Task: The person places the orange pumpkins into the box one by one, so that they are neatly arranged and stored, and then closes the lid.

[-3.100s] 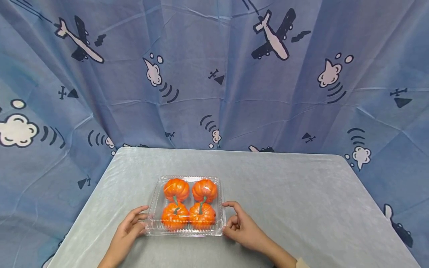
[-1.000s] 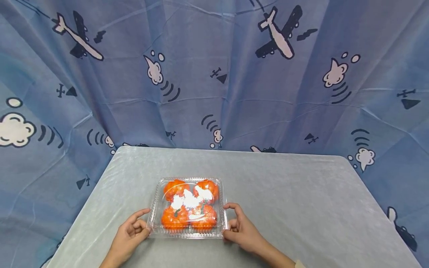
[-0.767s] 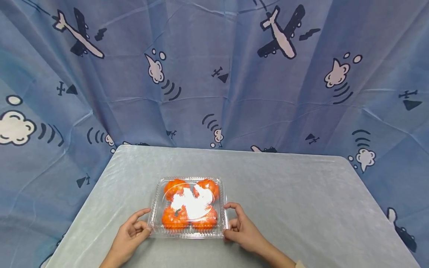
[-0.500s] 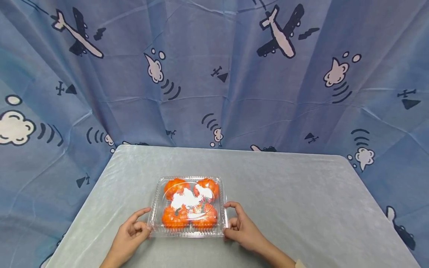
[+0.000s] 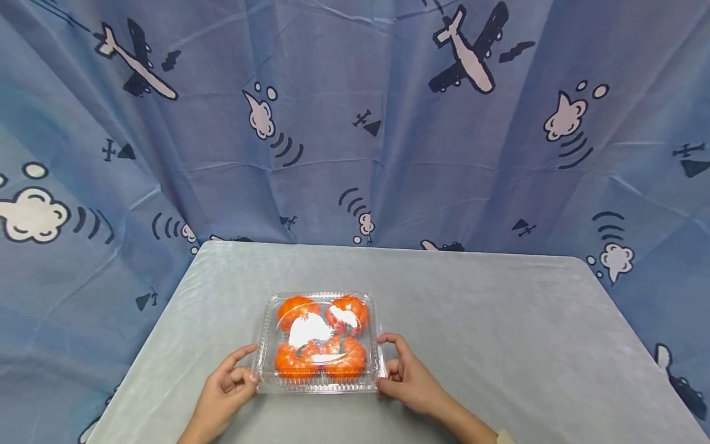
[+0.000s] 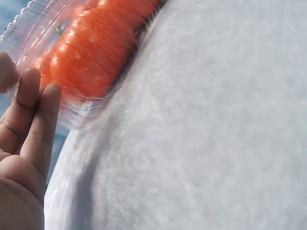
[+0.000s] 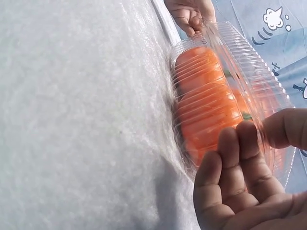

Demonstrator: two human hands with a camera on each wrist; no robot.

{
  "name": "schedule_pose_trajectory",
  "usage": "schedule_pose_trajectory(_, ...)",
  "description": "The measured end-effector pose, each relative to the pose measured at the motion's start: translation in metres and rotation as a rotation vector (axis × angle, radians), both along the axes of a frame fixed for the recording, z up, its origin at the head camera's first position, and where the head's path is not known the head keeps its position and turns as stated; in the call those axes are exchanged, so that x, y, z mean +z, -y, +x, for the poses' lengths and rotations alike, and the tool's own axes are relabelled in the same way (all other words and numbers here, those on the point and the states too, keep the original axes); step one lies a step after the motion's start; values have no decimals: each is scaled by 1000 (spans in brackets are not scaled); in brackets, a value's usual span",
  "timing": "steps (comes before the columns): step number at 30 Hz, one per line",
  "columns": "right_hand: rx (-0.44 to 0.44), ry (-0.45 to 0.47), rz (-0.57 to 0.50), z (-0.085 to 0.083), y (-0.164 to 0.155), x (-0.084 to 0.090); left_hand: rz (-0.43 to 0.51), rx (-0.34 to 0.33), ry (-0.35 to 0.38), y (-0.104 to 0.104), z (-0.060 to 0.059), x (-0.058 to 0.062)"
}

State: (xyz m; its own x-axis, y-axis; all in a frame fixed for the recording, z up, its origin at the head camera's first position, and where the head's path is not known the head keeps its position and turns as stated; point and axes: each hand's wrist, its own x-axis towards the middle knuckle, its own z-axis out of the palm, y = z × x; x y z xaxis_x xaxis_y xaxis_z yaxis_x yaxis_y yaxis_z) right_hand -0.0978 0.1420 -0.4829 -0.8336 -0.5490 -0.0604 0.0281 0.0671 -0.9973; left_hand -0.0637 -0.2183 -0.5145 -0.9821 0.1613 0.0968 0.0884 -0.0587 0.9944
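A clear plastic clamshell container (image 5: pixel 318 388) with its lid down lies on the table. Inside are several small orange pumpkins (image 5: pixel 296 365) with green stems, partly washed out by glare on the lid. At the front left corner, my left hand (image 5: pixel 224 391) pinches the rim between thumb and fingers. My right hand (image 5: pixel 413 385) does likewise at the front right corner, index finger extended along the side. The right wrist view shows the ribbed container wall (image 7: pixel 192 72) and the thumb above the rim, fingertips below it.
A pale grey cloth covers the table (image 5: pixel 499 314). Behind it hangs a blue curtain (image 5: pixel 333 123) printed with planes and clouds. The table's far edge runs along the curtain's foot.
Bright glare and an oval outline now show on the lid, absent three seconds ago. Left fingers have closed in on the corner. Lately the whole view has shifted slightly; both hands keep their hold.
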Motion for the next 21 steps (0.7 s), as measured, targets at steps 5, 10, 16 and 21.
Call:
schedule_pose_trajectory(5, 12, -18, -23, -1, 0, -2, -33, 4, -1, -1, -2, -1)
schedule_pose_trajectory(10, 18, -13, -34, -2, 2, -4, -33, 40, -10, -1, 0, -2)
schedule_pose_trajectory(16, 7, 6, 9, -3, 1, -2, -14, 0, -50, 0, -3, -1)
schedule_pose_trajectory(21, 28, -20, 89, -5, -4, 2, -192, -18, 23, 6, -8, 6)
